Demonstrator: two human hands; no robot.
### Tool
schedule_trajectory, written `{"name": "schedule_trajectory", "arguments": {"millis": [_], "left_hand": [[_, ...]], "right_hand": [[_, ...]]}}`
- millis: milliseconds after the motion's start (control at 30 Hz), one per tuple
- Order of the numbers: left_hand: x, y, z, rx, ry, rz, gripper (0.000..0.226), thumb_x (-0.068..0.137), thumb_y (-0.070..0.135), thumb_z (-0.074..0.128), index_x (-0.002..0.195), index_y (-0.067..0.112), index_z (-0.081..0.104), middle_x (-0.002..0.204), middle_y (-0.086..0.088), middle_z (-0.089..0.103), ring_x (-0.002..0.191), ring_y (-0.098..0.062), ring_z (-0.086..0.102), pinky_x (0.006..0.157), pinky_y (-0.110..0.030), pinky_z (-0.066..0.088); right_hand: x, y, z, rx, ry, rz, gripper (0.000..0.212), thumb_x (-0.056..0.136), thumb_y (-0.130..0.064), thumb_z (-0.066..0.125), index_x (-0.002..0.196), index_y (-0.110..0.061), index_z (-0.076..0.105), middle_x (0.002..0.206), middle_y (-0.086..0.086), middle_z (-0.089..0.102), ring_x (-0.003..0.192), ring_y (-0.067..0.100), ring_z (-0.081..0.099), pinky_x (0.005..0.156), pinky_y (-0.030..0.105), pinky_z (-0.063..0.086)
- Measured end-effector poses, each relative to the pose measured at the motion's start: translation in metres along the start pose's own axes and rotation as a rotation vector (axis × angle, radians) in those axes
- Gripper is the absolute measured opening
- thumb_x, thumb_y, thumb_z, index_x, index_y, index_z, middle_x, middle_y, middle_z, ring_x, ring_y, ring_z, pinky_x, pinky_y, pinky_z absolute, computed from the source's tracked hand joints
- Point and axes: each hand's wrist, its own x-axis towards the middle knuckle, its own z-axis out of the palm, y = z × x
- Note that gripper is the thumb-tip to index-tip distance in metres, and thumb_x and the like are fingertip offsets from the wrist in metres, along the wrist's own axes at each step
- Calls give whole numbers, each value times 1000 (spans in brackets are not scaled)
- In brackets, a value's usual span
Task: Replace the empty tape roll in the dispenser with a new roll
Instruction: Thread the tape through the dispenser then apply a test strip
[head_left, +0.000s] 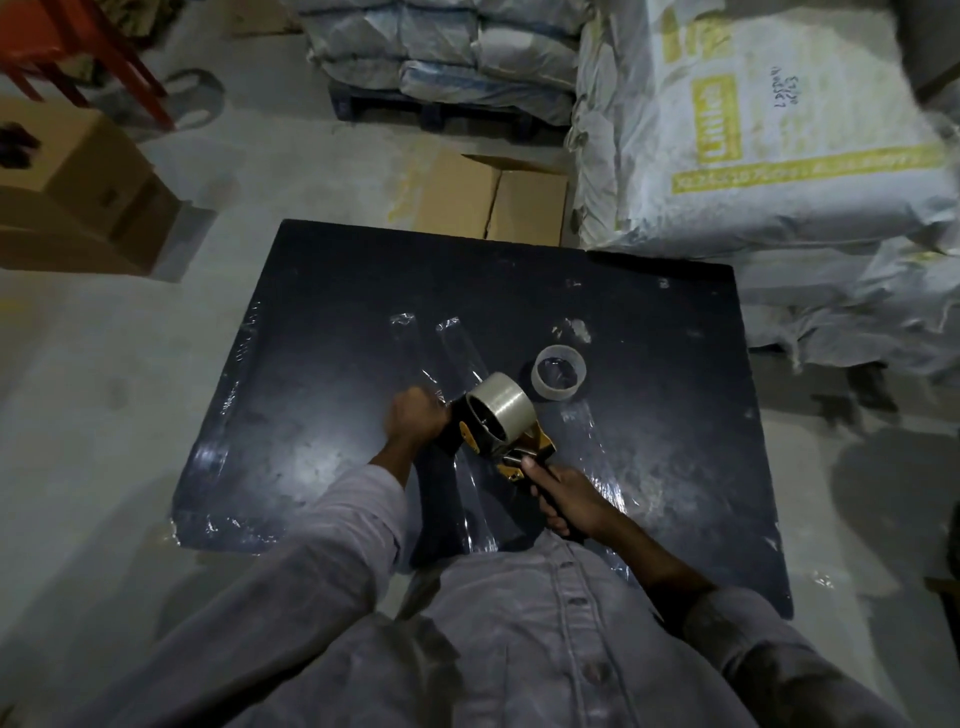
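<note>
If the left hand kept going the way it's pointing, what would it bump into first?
The left hand points up the table, away from the person. First would likely be the clear tape strips stuck there, though depth is hard to judge.

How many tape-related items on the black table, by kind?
Full tape roll, on the dispenser: 1
Empty tape core, lying loose: 1
Tape dispenser: 1
Total: 3

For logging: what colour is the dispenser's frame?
Yellow-orange with black parts, on the dispenser; head view.
</note>
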Motion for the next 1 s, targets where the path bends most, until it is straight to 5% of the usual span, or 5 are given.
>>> {"name": "schedule_trajectory", "arguments": {"millis": [133, 200, 367, 600, 1000], "left_hand": [[4, -2, -17, 122, 52, -110, 80, 63, 93, 80, 95, 20, 80, 107, -6, 79, 111, -29, 74, 94, -39, 60], [3, -7, -13, 213, 122, -179, 113, 45, 112, 63, 111, 21, 78, 128, -12, 73, 132, -35, 60, 109, -50, 49], [-17, -9, -8, 65, 117, -318, 192, 7, 124, 23, 165, 16, 25, 178, -21, 15, 166, -40, 12, 125, -78, 5], [-12, -18, -4, -35, -17, -374, 199, 7, 124, 35, 174, 30, -19, 177, -17, -36, 163, -38, -38, 113, -87, -18], [-14, -9, -17, -31, -101, -365, 207, -1, 121, 43, 174, 29, -19, 177, -16, -38, 162, -42, -38, 111, -91, -13]], "right_hand": [[2, 1, -2, -1, -21, 0, 67, 100, -76, 64, 99, -9, 59, 60, 6, 45, 46, 19, 38, 46, 28, 31], [2, 3, -2, -7, -28, -1, 67, 101, -76, 64, 99, -9, 59, 61, 5, 45, 47, 19, 38, 46, 28, 31], [4, 9, -2, -17, -25, -7, 69, 99, -79, 64, 99, -10, 59, 61, 4, 46, 46, 19, 39, 46, 28, 32], [11, 27, 1, -66, 12, 27, 75, 86, -90, 71, 94, -17, 59, 62, 5, 46, 48, 18, 39, 48, 27, 33], [-36, 83, -17, 37, 10, 64, 63, 89, -82, 75, 83, -24, 51, 60, 8, 40, 47, 16, 32, 45, 25, 26]]}}
